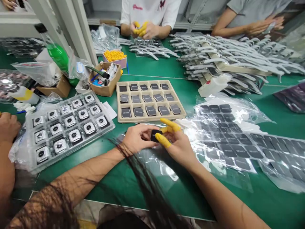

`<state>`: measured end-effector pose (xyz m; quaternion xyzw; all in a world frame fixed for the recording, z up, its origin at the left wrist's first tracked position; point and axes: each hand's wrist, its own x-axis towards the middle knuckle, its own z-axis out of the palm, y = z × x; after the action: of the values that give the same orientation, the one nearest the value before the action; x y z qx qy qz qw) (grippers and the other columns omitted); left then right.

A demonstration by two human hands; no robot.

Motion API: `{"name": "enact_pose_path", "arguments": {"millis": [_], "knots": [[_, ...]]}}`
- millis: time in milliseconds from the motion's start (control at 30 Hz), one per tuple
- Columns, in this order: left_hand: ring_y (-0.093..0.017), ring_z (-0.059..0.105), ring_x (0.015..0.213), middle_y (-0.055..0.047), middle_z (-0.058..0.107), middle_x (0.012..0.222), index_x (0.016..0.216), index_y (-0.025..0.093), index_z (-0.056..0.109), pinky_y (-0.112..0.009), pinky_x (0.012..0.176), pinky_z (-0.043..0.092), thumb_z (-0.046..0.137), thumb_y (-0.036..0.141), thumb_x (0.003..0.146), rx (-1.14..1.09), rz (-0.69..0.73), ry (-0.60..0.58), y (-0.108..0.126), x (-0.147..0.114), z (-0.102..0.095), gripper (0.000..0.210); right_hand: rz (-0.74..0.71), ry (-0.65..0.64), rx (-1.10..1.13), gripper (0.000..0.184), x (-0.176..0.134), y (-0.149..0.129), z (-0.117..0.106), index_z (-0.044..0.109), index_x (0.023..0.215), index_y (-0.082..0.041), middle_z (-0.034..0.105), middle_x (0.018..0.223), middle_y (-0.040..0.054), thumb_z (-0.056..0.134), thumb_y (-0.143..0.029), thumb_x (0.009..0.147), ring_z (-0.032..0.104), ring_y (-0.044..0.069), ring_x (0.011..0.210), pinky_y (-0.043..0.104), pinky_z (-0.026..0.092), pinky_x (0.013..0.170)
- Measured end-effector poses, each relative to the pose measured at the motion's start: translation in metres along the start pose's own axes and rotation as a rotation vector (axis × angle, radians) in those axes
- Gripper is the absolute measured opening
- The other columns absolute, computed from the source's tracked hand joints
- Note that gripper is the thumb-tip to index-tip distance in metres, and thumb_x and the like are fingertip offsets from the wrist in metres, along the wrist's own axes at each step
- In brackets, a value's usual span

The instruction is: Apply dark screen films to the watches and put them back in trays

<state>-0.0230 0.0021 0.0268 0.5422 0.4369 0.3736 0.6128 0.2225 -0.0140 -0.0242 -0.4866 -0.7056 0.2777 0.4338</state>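
A small black square piece (155,135), seemingly a watch case, is held over the near side of the table. The thumb and fingers of my left hand (136,139) pinch its left side. On its right side, my right hand (179,145), with yellow finger cots, has the thumb against its face and the fingers behind. Just beyond my hands lies a beige compartment tray (152,119) with dark square watch pieces; its far-left compartment shows only a dark bottom. To the right, clear sheets of black square stickers (229,150) are spread out. Part of the held piece is covered by fingers.
On the left, a clear tray (51,161) carries watch cases, sensor side up. Behind it stand a cardboard box (106,86), a green bottle (58,57) and yellow finger cots (115,55). White straps (228,60) are piled at back right, near a white bottle (214,85). Co-workers sit opposite.
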Motion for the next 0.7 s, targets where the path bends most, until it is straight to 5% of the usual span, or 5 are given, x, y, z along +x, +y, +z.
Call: {"name": "enact_pose_path", "arguments": {"millis": [133, 267, 500, 600, 700], "knots": [[-0.017, 0.082, 0.078, 0.005, 0.083, 0.097, 0.155, 0.026, 0.091, -0.031, 0.086, 0.070, 0.121, 0.019, 0.068, 0.091, -0.026, 0.003, -0.003, 0.000, 0.002, 0.092, 0.323, 0.098, 0.269, 0.046, 0.011, -0.006, -0.003, 0.095, 0.131, -0.038, 0.089, 0.101, 0.0044, 0.103, -0.073, 0.102, 0.083, 0.030, 0.075, 0.044, 0.069, 0.059], [-0.024, 0.088, 0.085, 0.000, 0.087, 0.101, 0.148, 0.024, 0.085, -0.036, 0.089, 0.071, 0.121, 0.032, 0.077, 0.080, -0.075, -0.006, -0.003, 0.000, 0.003, 0.080, 0.316, 0.179, 0.160, 0.049, 0.099, -0.010, -0.005, 0.095, 0.112, -0.030, 0.084, 0.085, 0.0046, 0.099, -0.078, 0.102, 0.071, 0.023, 0.064, 0.039, 0.061, 0.060], [-0.030, 0.093, 0.096, -0.002, 0.093, 0.104, 0.131, 0.029, 0.082, -0.041, 0.099, 0.073, 0.109, 0.030, 0.083, 0.095, -0.076, -0.137, -0.013, 0.006, 0.002, 0.055, 0.204, -0.115, -0.290, 0.029, 0.273, -0.046, 0.101, 0.097, 0.119, -0.023, 0.091, 0.120, 0.0152, 0.087, -0.051, 0.116, 0.086, 0.036, 0.115, 0.049, 0.072, 0.106], [-0.032, 0.095, 0.101, -0.002, 0.095, 0.107, 0.134, 0.030, 0.082, -0.042, 0.102, 0.074, 0.108, 0.029, 0.081, 0.115, -0.076, -0.157, -0.018, 0.009, 0.001, 0.059, 0.133, -0.066, -0.412, 0.021, 0.283, -0.055, 0.125, 0.098, 0.110, -0.022, 0.086, 0.134, 0.0215, 0.091, -0.042, 0.111, 0.078, 0.045, 0.146, 0.063, 0.065, 0.131], [-0.032, 0.094, 0.101, -0.003, 0.095, 0.108, 0.138, 0.028, 0.083, -0.043, 0.106, 0.075, 0.110, 0.026, 0.081, 0.147, -0.078, -0.169, -0.018, 0.009, 0.004, 0.063, 0.079, 0.041, -0.321, 0.032, 0.257, -0.068, 0.110, 0.098, 0.112, -0.022, 0.083, 0.139, 0.0234, 0.086, -0.052, 0.113, 0.074, 0.046, 0.148, 0.067, 0.063, 0.133]]}}
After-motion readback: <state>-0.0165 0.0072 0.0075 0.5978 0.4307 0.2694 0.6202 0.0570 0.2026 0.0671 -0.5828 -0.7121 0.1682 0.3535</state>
